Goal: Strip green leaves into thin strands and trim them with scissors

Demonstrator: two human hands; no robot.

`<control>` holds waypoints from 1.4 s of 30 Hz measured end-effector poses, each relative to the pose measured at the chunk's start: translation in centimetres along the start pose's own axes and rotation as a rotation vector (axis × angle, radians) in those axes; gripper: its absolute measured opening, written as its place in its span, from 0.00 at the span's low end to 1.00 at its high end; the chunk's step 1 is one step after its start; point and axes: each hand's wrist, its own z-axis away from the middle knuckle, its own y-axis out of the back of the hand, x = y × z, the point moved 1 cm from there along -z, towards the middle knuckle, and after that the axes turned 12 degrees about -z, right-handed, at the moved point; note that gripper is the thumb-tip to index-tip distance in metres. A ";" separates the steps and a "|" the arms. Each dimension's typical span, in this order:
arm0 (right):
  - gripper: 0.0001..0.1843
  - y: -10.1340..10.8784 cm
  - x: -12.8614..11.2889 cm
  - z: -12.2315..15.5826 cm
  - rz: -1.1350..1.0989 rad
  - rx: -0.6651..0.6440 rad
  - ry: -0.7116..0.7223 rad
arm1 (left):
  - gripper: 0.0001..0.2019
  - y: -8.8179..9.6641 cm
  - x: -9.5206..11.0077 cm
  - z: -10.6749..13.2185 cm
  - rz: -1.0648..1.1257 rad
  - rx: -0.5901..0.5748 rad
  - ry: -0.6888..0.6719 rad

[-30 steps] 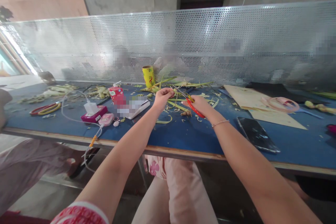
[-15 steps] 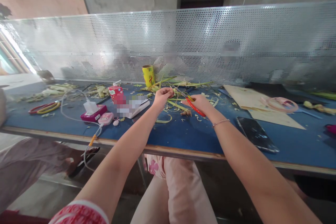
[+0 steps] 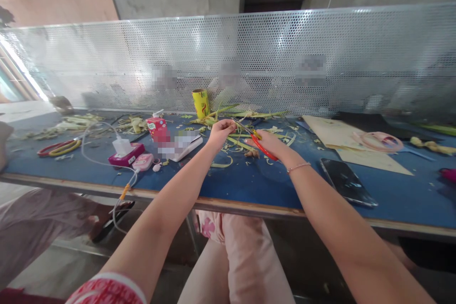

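In the head view my right hand (image 3: 271,142) is closed around the red and yellow handles of a pair of scissors (image 3: 264,148). The blades point up and left, their tips close to the fingers of my left hand (image 3: 221,133). Those left fingers are pinched together on something small that I cannot make out. Below and around both hands lie pale green plant strips (image 3: 239,142) and scraps. A small brown clump (image 3: 252,153) rests on the blue table (image 3: 245,185) just under the scissors.
Left of my hands stand a yellow can (image 3: 201,103), a red drink carton (image 3: 156,129), a white box (image 3: 187,148) and a purple charger block (image 3: 127,154) with a cable. On the right lie a phone (image 3: 347,183) and brown cardboard (image 3: 331,137). A perforated metal screen (image 3: 228,47) closes off the back.
The scissors have shifted slightly left, with their handles drawn closer together and the blades nearer my left fingers. My left hand has barely moved.
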 end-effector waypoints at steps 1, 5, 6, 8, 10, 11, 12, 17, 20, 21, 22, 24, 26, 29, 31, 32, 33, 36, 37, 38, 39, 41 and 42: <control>0.23 0.0 -0.1 0.0 0.001 0.007 0.005 | 0.13 0.0 -0.1 0.0 -0.001 -0.002 -0.001; 0.23 0.0 -0.3 0.1 -0.003 0.033 0.015 | 0.14 0.1 -0.1 -0.1 -0.002 -0.002 -0.005; 0.23 0.0 -0.4 0.1 -0.006 0.040 0.016 | 0.14 0.1 -0.1 -0.1 -0.001 -0.002 -0.009; 0.24 0.1 -0.4 0.2 -0.017 0.049 0.015 | 0.12 0.1 0.0 -0.1 0.001 0.007 -0.011; 0.24 0.2 -0.3 0.2 -0.026 0.057 0.008 | 0.11 0.0 0.2 0.0 0.002 0.019 -0.005; 0.24 0.2 -0.3 0.1 -0.028 0.058 0.005 | 0.11 0.0 0.3 0.0 0.001 0.021 -0.004; 0.24 0.2 -0.3 0.1 -0.029 0.056 0.005 | 0.11 0.0 0.3 0.0 0.000 0.021 -0.006; 0.25 0.0 -0.3 0.0 -0.043 0.047 0.029 | 0.13 -0.2 0.6 0.2 -0.026 0.032 -0.008; 0.26 -0.1 -0.3 0.0 -0.063 0.049 0.028 | 0.12 -0.2 0.5 0.2 -0.019 0.031 0.006; 0.26 -0.1 -0.3 0.0 -0.070 0.047 0.028 | 0.12 -0.2 0.5 0.2 -0.014 0.030 0.011; 0.26 -0.1 -0.3 -0.1 -0.074 0.046 0.029 | 0.11 -0.2 0.4 0.2 -0.010 0.027 0.014; 0.26 -0.1 -0.3 -0.1 -0.076 0.048 0.036 | 0.10 -0.2 0.3 0.1 -0.006 0.017 0.014; 0.27 0.0 -0.3 -0.1 -0.067 0.057 0.045 | 0.08 -0.1 0.2 0.0 -0.002 0.008 0.009; 0.29 0.2 -0.5 0.0 -0.046 0.056 0.055 | 0.08 -0.1 0.1 -0.1 0.009 0.017 -0.002; 0.29 0.4 -0.6 0.1 -0.036 0.055 0.049 | 0.08 0.0 0.0 -0.2 0.016 0.020 -0.007; 0.29 0.5 -0.6 0.2 -0.032 0.059 0.042 | 0.08 0.0 0.0 -0.2 0.020 0.019 -0.009; 0.29 0.6 -0.6 0.2 -0.030 0.065 0.035 | 0.08 0.0 -0.1 -0.2 0.025 0.016 -0.012; 0.28 0.8 -0.5 0.2 -0.023 0.076 0.013 | 0.08 0.1 -0.3 -0.4 0.037 -0.004 -0.031; 0.27 0.8 -0.4 0.2 -0.024 0.071 0.007 | 0.09 0.1 -0.3 -0.4 0.041 -0.011 -0.039; 0.27 0.8 -0.3 0.2 -0.030 0.064 0.001 | 0.09 0.2 -0.4 -0.4 0.044 -0.019 -0.045; 0.26 0.8 -0.2 0.1 -0.036 0.055 -0.004 | 0.09 0.2 -0.5 -0.4 0.047 -0.027 -0.050; 0.25 0.7 -0.1 0.0 -0.045 0.036 -0.007 | 0.09 0.3 -0.5 -0.4 0.054 -0.033 -0.049; 0.24 0.6 0.0 0.0 -0.045 0.029 -0.003 | 0.09 0.3 -0.5 -0.4 0.056 -0.034 -0.042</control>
